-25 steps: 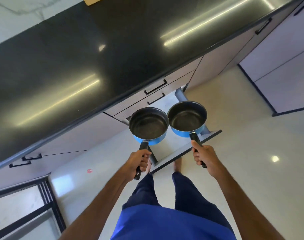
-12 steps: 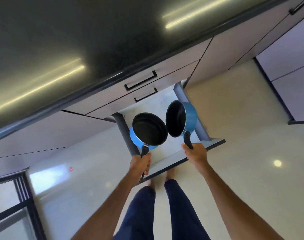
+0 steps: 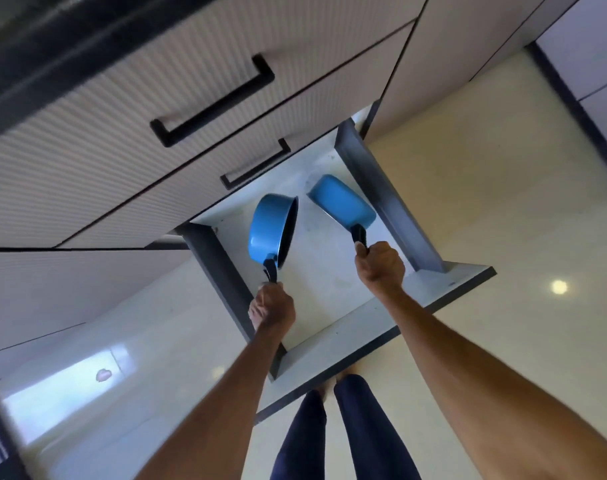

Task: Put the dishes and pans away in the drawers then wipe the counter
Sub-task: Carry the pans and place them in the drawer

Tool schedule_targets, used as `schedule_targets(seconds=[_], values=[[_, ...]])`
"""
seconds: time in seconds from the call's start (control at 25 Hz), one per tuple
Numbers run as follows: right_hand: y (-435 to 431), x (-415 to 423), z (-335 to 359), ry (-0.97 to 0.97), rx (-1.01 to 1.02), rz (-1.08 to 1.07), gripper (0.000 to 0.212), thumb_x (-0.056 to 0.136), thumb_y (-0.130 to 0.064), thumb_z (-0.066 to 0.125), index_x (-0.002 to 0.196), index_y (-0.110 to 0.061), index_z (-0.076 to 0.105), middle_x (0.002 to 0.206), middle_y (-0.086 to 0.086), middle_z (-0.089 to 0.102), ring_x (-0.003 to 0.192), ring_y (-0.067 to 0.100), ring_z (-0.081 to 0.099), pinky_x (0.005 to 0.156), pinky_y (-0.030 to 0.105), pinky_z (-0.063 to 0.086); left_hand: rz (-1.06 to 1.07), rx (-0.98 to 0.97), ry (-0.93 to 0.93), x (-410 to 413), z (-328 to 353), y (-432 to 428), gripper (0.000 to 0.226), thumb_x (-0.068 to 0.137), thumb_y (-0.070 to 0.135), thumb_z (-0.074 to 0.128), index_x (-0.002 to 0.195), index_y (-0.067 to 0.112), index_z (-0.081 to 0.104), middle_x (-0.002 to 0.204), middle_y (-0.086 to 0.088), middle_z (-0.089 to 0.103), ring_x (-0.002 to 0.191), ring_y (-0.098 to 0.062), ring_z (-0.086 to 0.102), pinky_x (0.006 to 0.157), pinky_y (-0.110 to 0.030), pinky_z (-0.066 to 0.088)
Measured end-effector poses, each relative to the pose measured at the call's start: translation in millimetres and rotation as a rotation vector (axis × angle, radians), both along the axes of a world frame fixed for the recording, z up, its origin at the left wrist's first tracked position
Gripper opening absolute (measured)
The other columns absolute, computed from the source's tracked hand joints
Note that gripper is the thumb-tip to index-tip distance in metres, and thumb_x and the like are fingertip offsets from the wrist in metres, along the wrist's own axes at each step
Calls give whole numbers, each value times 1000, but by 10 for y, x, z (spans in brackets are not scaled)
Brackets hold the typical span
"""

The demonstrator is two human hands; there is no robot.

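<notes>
Two small blue pans with black handles hang inside the open bottom drawer [image 3: 381, 313]. My left hand [image 3: 271, 305] grips the handle of the left pan [image 3: 268, 226], which is tipped on its side so its dark inside faces right. My right hand [image 3: 381, 264] grips the handle of the right pan [image 3: 340, 200], turned over with its blue underside up, near the drawer's right wall. Whether either pan touches the pale drawer floor I cannot tell.
Two shut drawers with black bar handles [image 3: 212, 102] sit above the open one, under the black counter edge [image 3: 35, 57]. The drawer's front panel juts out over the cream floor [image 3: 502, 202]. My legs [image 3: 343, 427] stand just behind it.
Both pans have dropped from counter height down into the open drawer and tipped over, the left onto its side, the right upside down. My head has bent lower toward the drawer.
</notes>
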State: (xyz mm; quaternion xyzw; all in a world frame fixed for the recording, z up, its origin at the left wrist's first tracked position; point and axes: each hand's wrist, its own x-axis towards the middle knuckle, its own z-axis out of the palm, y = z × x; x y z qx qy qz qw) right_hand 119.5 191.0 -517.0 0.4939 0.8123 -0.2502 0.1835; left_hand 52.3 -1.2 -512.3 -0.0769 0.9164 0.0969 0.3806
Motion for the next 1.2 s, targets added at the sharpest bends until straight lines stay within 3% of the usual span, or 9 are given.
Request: schedule_targets(seconds=[0.12,0.32,0.48,0.56,0.68,0.8,0.88,0.96,1.2], values=[[6,-26,-299,41,69,3,53,109,-48,39,121,0,60,111,15,71,104,30,69,79,32,48,79,8,-83,-61,-253,68,39,109,33,38,126,0,48,128,-24,63,124,-42,57,98,-42,44],[29,6,-750,219,124,-57,49,106,-44,48,108,1,67,94,19,73,86,35,72,67,27,38,161,6,-98,-166,-656,130,43,108,33,39,135,-2,40,133,-22,58,126,-42,54,96,-41,42],[-67,-10,-1102,319,115,-76,50,104,-46,46,102,0,66,82,16,70,71,31,71,59,24,37,153,22,-50,-197,-1025,147,38,107,27,34,131,-2,40,123,-21,60,110,-42,60,81,-41,43],[-122,-60,-1255,284,61,-84,46,105,-43,48,113,0,61,94,16,71,81,30,72,62,26,42,186,52,-21,-188,-1251,134,34,107,24,34,129,-3,36,119,-24,60,100,-40,60,78,-43,43],[-225,-103,-1605,131,-49,-59,42,107,-38,50,128,-2,50,115,17,67,103,32,70,80,36,53,164,33,-25,-118,-1648,57,34,105,18,37,130,-4,32,130,-28,52,116,-41,54,97,-51,46],[-282,-125,-1999,71,-148,-41,47,105,-36,55,132,1,46,126,21,60,114,38,64,92,43,51,36,-33,-35,-111,-1989,-82,47,106,19,42,139,-10,28,144,-30,37,134,-41,38,113,-45,30],[-302,-139,-2235,74,-191,-52,49,101,-36,62,130,2,49,128,23,58,115,40,62,94,43,50,-32,-61,-30,-186,-2172,-194,52,105,24,49,140,-11,33,143,-31,38,134,-42,39,113,-47,31],[-306,-168,-2417,72,-190,-55,50,96,-36,69,126,1,55,125,22,61,113,40,64,92,42,52,-18,-71,-23,-290,-2314,-275,51,100,27,59,136,-6,44,138,-28,45,128,-43,48,105,-49,42],[-348,-224,-2630,98,-118,-19,40,84,-35,80,108,-5,66,109,14,69,96,33,70,76,35,55,-96,-112,63,-373,-2505,-300,39,96,23,67,124,-1,58,127,-24,60,118,-40,60,90,-43,52]])
